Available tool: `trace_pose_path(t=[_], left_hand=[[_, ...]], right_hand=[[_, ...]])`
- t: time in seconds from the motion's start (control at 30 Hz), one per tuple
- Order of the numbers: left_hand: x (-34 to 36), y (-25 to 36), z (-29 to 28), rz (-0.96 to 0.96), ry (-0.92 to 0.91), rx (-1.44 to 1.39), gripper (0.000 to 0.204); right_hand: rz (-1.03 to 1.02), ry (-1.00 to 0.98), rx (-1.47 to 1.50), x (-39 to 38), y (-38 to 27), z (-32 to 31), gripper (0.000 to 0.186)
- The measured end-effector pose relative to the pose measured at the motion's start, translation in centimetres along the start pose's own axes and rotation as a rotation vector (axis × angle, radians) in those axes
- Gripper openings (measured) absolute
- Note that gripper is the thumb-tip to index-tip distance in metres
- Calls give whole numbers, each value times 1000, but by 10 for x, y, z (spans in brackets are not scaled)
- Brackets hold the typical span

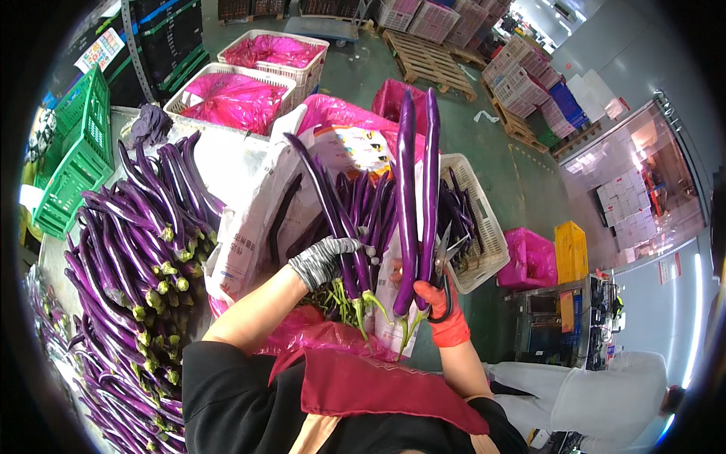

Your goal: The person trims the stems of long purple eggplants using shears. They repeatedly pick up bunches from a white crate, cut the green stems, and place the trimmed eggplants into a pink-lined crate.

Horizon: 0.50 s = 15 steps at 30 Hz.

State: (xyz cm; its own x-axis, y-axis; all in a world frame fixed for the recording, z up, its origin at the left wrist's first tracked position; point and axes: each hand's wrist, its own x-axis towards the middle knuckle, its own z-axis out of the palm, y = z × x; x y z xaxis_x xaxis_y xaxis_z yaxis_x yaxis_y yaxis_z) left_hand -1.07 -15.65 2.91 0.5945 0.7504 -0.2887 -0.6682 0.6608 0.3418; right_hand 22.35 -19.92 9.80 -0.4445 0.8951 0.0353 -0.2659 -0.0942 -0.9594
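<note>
My left hand [327, 261], in a grey striped glove, is closed around long purple eggplants [325, 197] with green stems, tilted to the left. My right hand [442, 306], in a red-orange glove, is closed on two long upright eggplants [406, 204] and black-handled scissors [442, 250], whose blades point up. Under my hands, more eggplants [361, 197] and green stems lie in a container lined with paper [246, 246] and pink plastic [333, 113]. A large pile of eggplants [132, 250] lies on the worktop to my left.
A white crate [488, 219] of eggplants stands beside me. Pink-lined crates [231, 98], green crates [72, 136], a yellow crate [571, 250] and pallets [416, 57] with stacked crates surround the work area. A person in white [597, 390] is at lower right.
</note>
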Motion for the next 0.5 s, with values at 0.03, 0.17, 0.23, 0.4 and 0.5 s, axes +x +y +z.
trace_pose_path(t=[0.03, 0.17, 0.23, 0.4, 0.5], left_hand=[[2, -3, -3, -5, 20, -2, 43], [3, 8, 3, 42, 10, -53, 36], [4, 12, 5, 136, 111, 299, 43], [12, 1, 7, 590, 290, 693, 47], [18, 4, -9, 721, 381, 932, 55]], right_hand=[[9, 12, -23, 0, 1, -3, 56], [43, 48, -5, 1, -3, 4, 57], [40, 39, -14, 1, -1, 4, 58], [32, 48, -3, 3, 7, 1, 58], [18, 62, 25, 3, 5, 3, 57]])
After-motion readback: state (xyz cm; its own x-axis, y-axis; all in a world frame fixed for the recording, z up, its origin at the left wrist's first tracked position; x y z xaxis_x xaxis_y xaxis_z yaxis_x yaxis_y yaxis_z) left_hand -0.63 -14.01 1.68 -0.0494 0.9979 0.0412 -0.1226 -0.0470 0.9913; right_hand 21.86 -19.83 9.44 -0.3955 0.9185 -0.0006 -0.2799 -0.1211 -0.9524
